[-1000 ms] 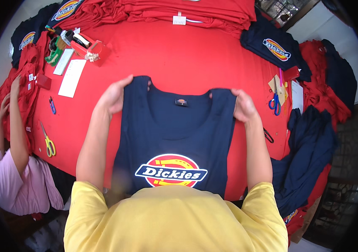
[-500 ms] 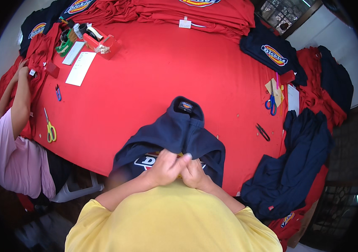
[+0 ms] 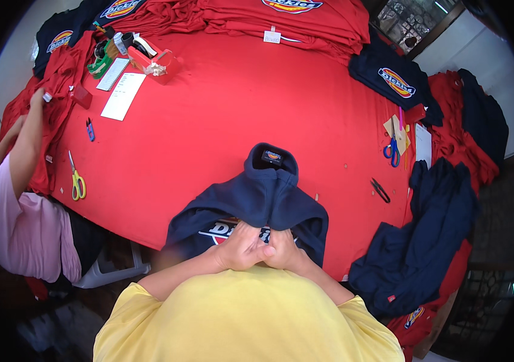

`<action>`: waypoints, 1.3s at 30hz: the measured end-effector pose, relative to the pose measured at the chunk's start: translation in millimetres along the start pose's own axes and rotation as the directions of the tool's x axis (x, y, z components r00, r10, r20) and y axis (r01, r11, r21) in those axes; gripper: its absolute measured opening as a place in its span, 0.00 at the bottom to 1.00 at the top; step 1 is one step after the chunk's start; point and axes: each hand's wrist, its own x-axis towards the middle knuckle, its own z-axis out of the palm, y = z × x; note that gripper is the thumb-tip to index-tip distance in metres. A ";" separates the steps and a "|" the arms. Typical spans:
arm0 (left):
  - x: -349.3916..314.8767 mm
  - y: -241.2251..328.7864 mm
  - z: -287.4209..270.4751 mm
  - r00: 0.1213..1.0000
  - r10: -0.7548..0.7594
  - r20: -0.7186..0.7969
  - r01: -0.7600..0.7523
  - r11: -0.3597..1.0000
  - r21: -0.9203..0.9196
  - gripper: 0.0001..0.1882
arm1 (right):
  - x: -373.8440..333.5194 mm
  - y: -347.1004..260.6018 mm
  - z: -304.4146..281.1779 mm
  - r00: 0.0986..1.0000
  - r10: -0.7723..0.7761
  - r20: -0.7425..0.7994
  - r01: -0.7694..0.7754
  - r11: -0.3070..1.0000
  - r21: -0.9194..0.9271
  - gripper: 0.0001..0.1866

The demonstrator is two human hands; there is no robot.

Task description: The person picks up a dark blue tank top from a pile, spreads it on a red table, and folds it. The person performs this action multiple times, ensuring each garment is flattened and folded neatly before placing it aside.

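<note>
Both hands meet at the near edge of the red-covered worktop (image 3: 239,108), close against the person's yellow shirt. The left hand (image 3: 239,247) and right hand (image 3: 284,248) press together, fingers curled, each grip closed on the gathered cloth of a navy tank top (image 3: 257,199). The garment is bunched into a hump between the hands and the middle of the worktop, its neck label (image 3: 272,156) turned up at the far end. Only a sliver of its printed chest logo shows under the folds, just left of the left hand; the rest is covered by cloth and knuckles. The fingertips are buried in the fabric, so how much each hand pinches cannot be told.

At the far left a co-worker's arm (image 3: 25,142) in a pink sleeve reaches onto red garments; that person is cut off by the rim. Yellow-handled scissors (image 3: 76,181) lie left, blue-handled scissors (image 3: 393,148) right, small black snips (image 3: 380,190) nearer. A heap of navy garments (image 3: 426,235) hangs off the right edge, its lower part lost in shadow
</note>
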 end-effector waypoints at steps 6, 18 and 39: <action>3.4 2.8 -3.1 1.000 -0.011 -0.011 0.011 1.000 0.003 0.40 | -0.4 3.0 3.0 1.000 -0.013 0.003 0.013 1.000 -0.007 0.33; 23.4 -12.2 -21.7 0.674 -0.622 -0.398 0.045 0.573 -0.818 0.13 | 38.0 9.2 -85.0 0.647 0.686 -0.333 -0.676 0.718 0.164 0.11; 40.8 0.8 -55.6 0.702 -0.598 -0.388 0.451 0.794 -0.408 0.18 | 78.1 24.6 -39.7 0.782 0.560 -0.273 -0.241 0.675 0.697 0.08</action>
